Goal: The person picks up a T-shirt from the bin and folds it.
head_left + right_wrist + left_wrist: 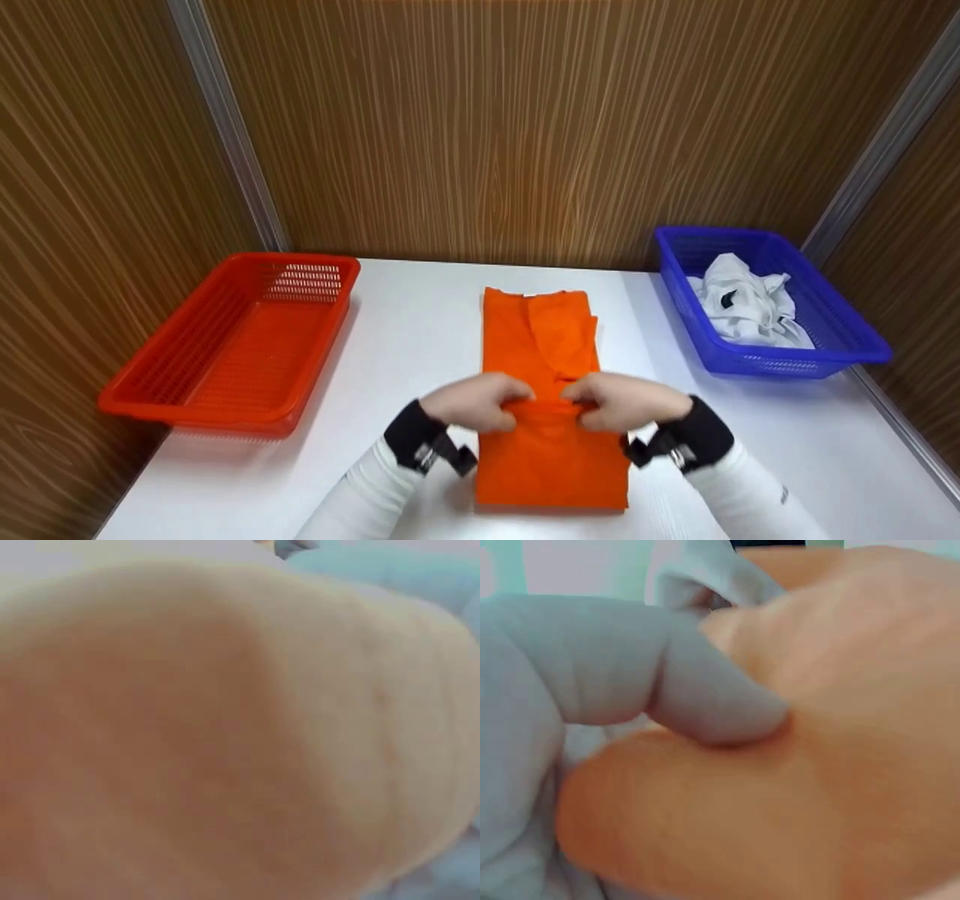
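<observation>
A folded orange shirt (551, 469) lies on the white table in the head view, its neck edge with a small pale label at the far end. Across its middle runs a raised crosswise fold. My left hand (480, 401) pinches the left part of this fold; the left wrist view shows the thumb (720, 701) pressed on the bunched cloth (705, 817). On the right part of the fold, my right hand (626, 401) holds the cloth with curled fingers. Blurred cloth (187, 727) fills most of the right wrist view and hides those fingertips.
At the left of the table stands a red plastic basket (300, 390) with slotted walls. A blue basket (832, 360) at the back right holds crumpled white cloth (750, 304) with a dark patch. Wood-patterned panels (465, 135) close off the back and sides.
</observation>
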Demonstrator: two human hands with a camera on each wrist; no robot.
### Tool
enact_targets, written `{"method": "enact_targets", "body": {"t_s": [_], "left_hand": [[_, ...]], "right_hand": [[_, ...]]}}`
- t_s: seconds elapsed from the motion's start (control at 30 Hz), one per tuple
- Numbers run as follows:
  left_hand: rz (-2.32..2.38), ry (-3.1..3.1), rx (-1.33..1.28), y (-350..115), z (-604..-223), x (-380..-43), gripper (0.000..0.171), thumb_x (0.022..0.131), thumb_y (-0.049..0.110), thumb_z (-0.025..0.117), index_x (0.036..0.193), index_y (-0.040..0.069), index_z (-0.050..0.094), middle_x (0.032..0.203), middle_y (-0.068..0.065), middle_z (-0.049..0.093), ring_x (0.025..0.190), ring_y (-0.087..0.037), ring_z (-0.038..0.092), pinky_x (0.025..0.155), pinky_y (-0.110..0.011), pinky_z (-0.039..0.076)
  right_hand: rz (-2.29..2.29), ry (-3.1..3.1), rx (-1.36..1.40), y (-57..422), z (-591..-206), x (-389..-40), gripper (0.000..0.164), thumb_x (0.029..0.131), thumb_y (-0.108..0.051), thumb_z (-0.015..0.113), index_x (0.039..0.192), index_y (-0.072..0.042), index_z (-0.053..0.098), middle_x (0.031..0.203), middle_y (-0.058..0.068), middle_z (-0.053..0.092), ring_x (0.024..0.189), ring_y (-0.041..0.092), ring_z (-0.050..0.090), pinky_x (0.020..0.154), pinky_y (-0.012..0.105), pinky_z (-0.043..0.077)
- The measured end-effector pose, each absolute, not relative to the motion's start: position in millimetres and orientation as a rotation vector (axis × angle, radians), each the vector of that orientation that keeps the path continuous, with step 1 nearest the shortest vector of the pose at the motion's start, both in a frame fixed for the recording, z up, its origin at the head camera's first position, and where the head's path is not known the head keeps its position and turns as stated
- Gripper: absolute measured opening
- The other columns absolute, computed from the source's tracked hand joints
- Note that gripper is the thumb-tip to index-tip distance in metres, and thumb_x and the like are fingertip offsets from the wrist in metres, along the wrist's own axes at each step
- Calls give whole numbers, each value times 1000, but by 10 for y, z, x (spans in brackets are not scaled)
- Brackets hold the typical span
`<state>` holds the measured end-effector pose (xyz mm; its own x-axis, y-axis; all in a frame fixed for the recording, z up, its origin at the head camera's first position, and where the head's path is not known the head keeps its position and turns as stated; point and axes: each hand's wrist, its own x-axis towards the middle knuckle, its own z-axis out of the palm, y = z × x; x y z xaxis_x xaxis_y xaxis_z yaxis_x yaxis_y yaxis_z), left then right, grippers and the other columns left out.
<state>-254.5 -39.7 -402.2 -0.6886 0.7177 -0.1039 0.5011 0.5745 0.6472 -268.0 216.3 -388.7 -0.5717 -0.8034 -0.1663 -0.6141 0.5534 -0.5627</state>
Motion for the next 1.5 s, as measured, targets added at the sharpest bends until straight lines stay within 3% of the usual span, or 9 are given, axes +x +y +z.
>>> {"method": "enact_targets", "body": {"t_s": [0.17, 0.33, 0.43, 0.5, 0.7, 0.87, 1.0, 1.33, 1.5], "left_hand": [[1054, 2406, 746, -454, -4105, -2982, 42, 86, -1, 63, 127, 6, 72, 105, 1, 69, 76, -10, 50, 72, -21, 42], [1221, 2356, 507, -455, -4360, -3313, 34, 88, 4, 67, 121, 6, 74, 102, -1, 67, 80, -13, 53, 72, -22, 43], [1287, 2397, 358, -453, -4607, -3405, 30, 91, 9, 69, 121, 5, 73, 108, -4, 68, 86, -12, 54, 75, -22, 45], [1376, 2398, 227, -466, -4778, -3404, 27, 93, 12, 69, 119, 2, 71, 107, -5, 67, 85, -11, 55, 74, -22, 47], [1892, 2033, -68, -538, -5053, -3258, 20, 99, 7, 60, 116, -3, 56, 86, -3, 56, 73, -14, 59, 64, -26, 54], [1919, 2101, -31, -570, -5088, -3165, 33, 94, -2, 63, 125, -8, 54, 90, -7, 63, 70, -14, 62, 65, -29, 58], [1928, 2193, -62, -534, -5105, -3158, 29, 93, -2, 65, 122, -6, 59, 91, -7, 67, 67, -12, 63, 61, -27, 58], [1920, 2268, -182, -451, -5131, -3140, 18, 100, 12, 62, 114, 0, 59, 79, -4, 63, 57, -12, 60, 51, -26, 55], [1802, 2356, -162, -463, -5098, -3096, 19, 97, 10, 66, 112, 1, 57, 78, -4, 59, 53, -13, 56, 45, -22, 49]], "right_hand": [[-642, 2361, -1050, 2142, -3900, -3173, 21, 83, 4, 61, 77, -13, 50, 69, -10, 36, 60, 4, 37, 60, 20, 31], [-662, 2360, -860, 2118, -4090, -3551, 16, 83, 0, 63, 77, -11, 54, 68, -7, 34, 60, 9, 34, 60, 24, 29], [-667, 2445, -724, 2155, -4317, -3691, 5, 86, -7, 66, 84, -8, 62, 71, -8, 42, 63, 10, 38, 62, 24, 32], [-710, 2499, -600, 2210, -4487, -3723, 11, 92, -15, 66, 89, -5, 67, 73, -7, 47, 64, 10, 41, 62, 24, 36], [-1122, 2474, -121, 2455, -4791, -3519, 43, 100, -47, 62, 102, -4, 67, 77, -2, 53, 71, 13, 52, 65, 27, 48], [-1225, 2524, -95, 2563, -4846, -3265, 27, 92, -28, 76, 85, -7, 60, 64, -5, 49, 60, 10, 49, 58, 24, 42], [-1327, 2545, -21, 2567, -4907, -3170, 24, 93, -13, 72, 74, -10, 59, 60, -6, 47, 53, 7, 46, 53, 21, 40], [-1364, 2560, 116, 2577, -4959, -3147, 21, 98, -21, 67, 86, -4, 68, 56, -6, 45, 48, 7, 44, 51, 21, 41], [-1301, 2554, 85, 2597, -4915, -3107, 22, 97, -18, 67, 81, -3, 67, 54, -3, 51, 44, 7, 47, 48, 21, 42]]}}
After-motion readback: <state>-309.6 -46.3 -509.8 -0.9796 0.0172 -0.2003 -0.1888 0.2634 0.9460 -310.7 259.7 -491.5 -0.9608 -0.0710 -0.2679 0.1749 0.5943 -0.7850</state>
